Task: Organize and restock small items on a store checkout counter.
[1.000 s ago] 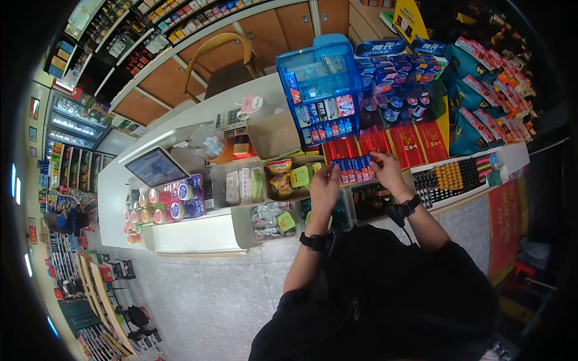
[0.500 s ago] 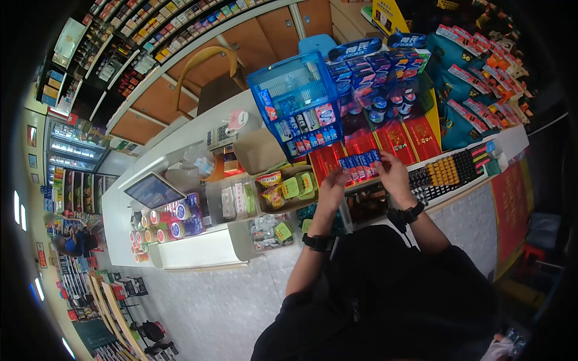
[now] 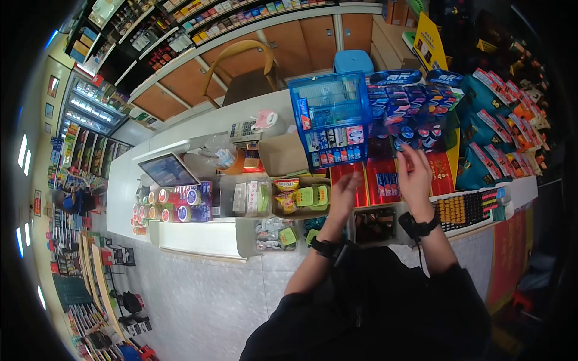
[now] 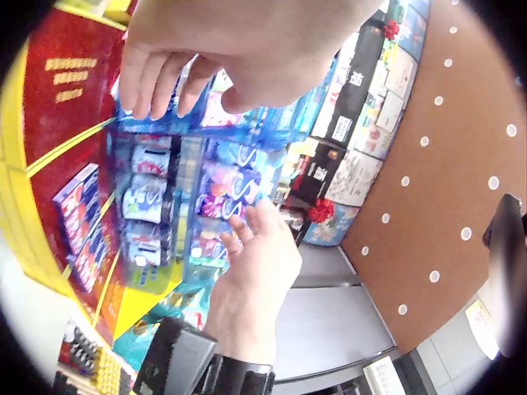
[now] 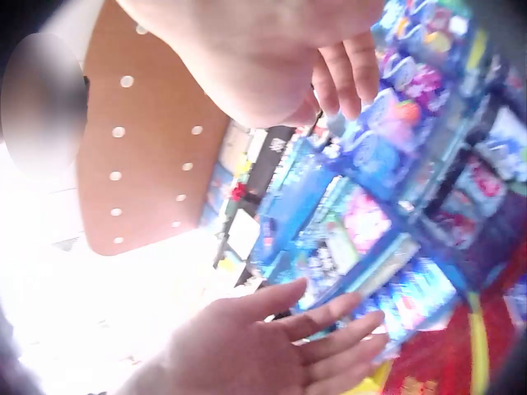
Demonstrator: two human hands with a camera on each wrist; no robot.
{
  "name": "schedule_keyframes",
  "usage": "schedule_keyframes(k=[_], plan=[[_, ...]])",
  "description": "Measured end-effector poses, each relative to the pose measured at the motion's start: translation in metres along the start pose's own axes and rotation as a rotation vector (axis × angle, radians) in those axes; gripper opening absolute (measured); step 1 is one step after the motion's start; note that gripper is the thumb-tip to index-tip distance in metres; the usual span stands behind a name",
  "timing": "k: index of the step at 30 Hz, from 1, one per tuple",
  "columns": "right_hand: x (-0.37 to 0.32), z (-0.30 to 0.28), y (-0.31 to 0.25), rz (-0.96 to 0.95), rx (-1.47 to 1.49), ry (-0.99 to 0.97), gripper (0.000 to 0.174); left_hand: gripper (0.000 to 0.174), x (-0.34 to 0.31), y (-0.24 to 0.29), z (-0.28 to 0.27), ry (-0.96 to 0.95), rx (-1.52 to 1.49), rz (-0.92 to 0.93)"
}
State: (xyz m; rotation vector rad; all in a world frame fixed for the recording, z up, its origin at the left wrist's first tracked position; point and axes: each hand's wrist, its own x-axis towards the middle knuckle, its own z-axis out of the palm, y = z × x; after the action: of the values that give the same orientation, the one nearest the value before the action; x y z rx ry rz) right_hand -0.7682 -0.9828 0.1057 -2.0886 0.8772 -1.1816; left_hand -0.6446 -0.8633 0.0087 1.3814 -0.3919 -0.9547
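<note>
We're in a small shop here: a long pale counter (image 3: pixel 139 170) crowded with bagged and boxed snacks, a blue plastic rack (image 3: pixel 330 120) of small packets, a dark tilted screen (image 3: pixel 169 169), glass-fronted lit coolers (image 3: pixel 90 108), and shelves lined with small colourful boxes (image 3: pixel 241 19) behind.

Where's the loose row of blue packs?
In the head view, the blue packs lie right of centre on red boxes, between the left hand and the right hand.

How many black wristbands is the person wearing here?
2: the left black wristband is just behind the left hand; the right black wristband is just behind the right hand.
</note>
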Motion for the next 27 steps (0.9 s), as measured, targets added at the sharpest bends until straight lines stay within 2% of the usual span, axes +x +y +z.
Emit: schedule_keyframes(k=[2, 4, 8, 10, 14, 17, 19, 22, 24, 26, 27], plan=[[0.024, 0.022, -0.035, -0.035, 0.147, -0.098, 0.023, 0.045, 0.002, 0.021, -0.015, 0.043, -0.119, 0.047], [0.047, 0.051, -0.046, -0.294, 0.054, -0.116, 0.028, 0.050, 0.003, 0.041, -0.026, 0.074, -0.232, 0.067], [0.077, 0.098, -0.057, -0.307, -0.001, -0.194, 0.035, 0.051, 0.008, 0.043, -0.047, 0.050, -0.269, 0.110], [0.082, 0.112, -0.057, -0.261, -0.109, -0.239, 0.039, 0.051, 0.008, 0.046, -0.050, 0.037, -0.285, 0.103], [0.080, 0.120, -0.059, -0.286, -0.154, -0.285, 0.037, 0.052, 0.003, 0.041, -0.052, 0.038, -0.276, 0.098], [0.079, 0.122, -0.061, -0.264, -0.005, -0.233, 0.031, 0.052, 0.002, 0.042, -0.056, 0.029, -0.278, 0.105], [0.081, 0.118, -0.063, -0.136, 0.181, -0.281, 0.028, 0.053, 0.000, 0.044, -0.057, 0.020, -0.274, 0.100], [0.080, 0.118, -0.059, -0.087, 0.247, -0.274, 0.029, 0.054, -0.002, 0.046, -0.055, 0.013, -0.280, 0.099], [0.075, 0.110, -0.061, -0.072, 0.273, -0.223, 0.029, 0.054, -0.002, 0.046, -0.054, 0.025, -0.256, 0.097], [0.061, 0.092, -0.068, -0.027, 0.471, -0.106, 0.029, 0.053, -0.006, 0.042, -0.054, 0.026, -0.253, 0.089], [0.050, 0.083, -0.064, 0.013, 0.535, -0.114, 0.033, 0.051, -0.009, 0.039, -0.056, 0.036, -0.247, 0.088]])
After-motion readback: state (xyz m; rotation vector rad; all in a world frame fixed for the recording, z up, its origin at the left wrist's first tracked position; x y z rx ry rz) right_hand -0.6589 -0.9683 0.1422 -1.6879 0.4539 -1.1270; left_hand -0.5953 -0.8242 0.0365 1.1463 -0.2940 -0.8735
